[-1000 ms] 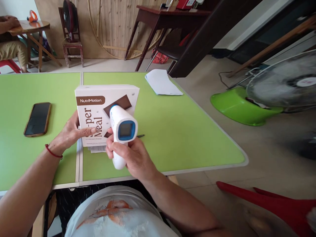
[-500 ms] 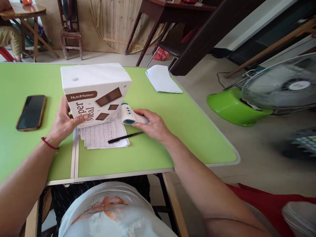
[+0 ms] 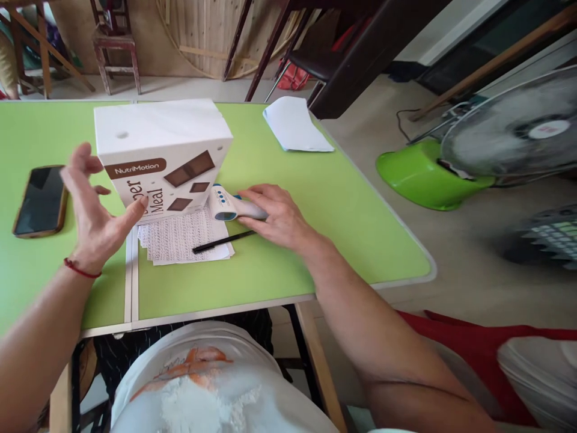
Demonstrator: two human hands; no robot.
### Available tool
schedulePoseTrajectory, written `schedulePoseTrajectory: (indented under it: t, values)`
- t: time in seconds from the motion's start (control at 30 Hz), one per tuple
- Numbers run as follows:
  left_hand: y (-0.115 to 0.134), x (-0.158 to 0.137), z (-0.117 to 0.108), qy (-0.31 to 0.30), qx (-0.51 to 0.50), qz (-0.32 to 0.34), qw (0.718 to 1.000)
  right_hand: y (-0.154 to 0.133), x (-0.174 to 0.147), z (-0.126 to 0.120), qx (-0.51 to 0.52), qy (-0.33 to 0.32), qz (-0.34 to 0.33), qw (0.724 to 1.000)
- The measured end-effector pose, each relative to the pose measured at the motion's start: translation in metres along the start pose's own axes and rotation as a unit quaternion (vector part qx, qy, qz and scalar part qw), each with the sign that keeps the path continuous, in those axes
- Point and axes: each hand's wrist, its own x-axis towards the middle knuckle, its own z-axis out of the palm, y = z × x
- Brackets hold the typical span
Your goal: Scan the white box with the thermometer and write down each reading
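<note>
A white NutriMotion box (image 3: 180,174) with brown pictures stands upright on the green table, over the back of some written paper sheets (image 3: 175,243). My left hand (image 3: 101,207) is open at the box's left side, its fingers spread away from it and the thumb at its front lower edge. My right hand (image 3: 282,216) has its fingers and thumb around the handle of a white and blue infrared thermometer (image 3: 225,204), which lies beside the box. A black pen (image 3: 220,242) lies across the sheets, just below the thermometer.
A phone (image 3: 40,201) lies on the green table (image 3: 279,276) at the left. White papers (image 3: 297,123) rest near its far right corner. Off the right side stand a fan (image 3: 532,129) and a green stool (image 3: 428,174). A wooden chair (image 3: 115,51) is behind.
My left hand has loosened from the box, its fingers spreading outward to the left. My right hand stays at the thermometer. The whole view has shifted slightly.
</note>
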Motion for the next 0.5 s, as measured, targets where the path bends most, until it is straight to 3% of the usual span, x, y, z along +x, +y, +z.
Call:
schedulePoseTrajectory:
  t: [0.07,0.13,0.2,0.23,0.3,0.37,0.5]
  values:
    - [0.008,0.000,-0.001,0.096,0.044,0.078,0.991,-0.006,-0.003,-0.008,0.015,0.010,-0.017,1.000]
    - [0.021,-0.002,-0.001,0.110,0.057,0.158,0.980,-0.012,-0.007,-0.015,0.030,-0.022,-0.049,0.998]
    - [0.035,-0.006,0.001,0.028,0.082,0.242,0.966,-0.018,-0.011,-0.019,0.024,-0.060,-0.081,0.995]
    - [0.041,-0.009,0.003,-0.049,0.059,0.257,0.963,-0.021,-0.013,-0.020,0.012,-0.072,-0.091,0.993]
    - [0.049,-0.017,0.009,-0.212,0.049,0.256,0.942,-0.025,-0.018,-0.019,-0.014,-0.079,-0.102,0.992]
    - [0.050,-0.025,0.016,-0.336,0.057,0.252,0.906,-0.027,-0.022,-0.018,-0.032,-0.071,-0.102,0.992]
    - [0.048,-0.036,0.025,-0.436,0.109,0.251,0.858,-0.035,-0.028,-0.019,-0.002,0.018,-0.023,1.000]
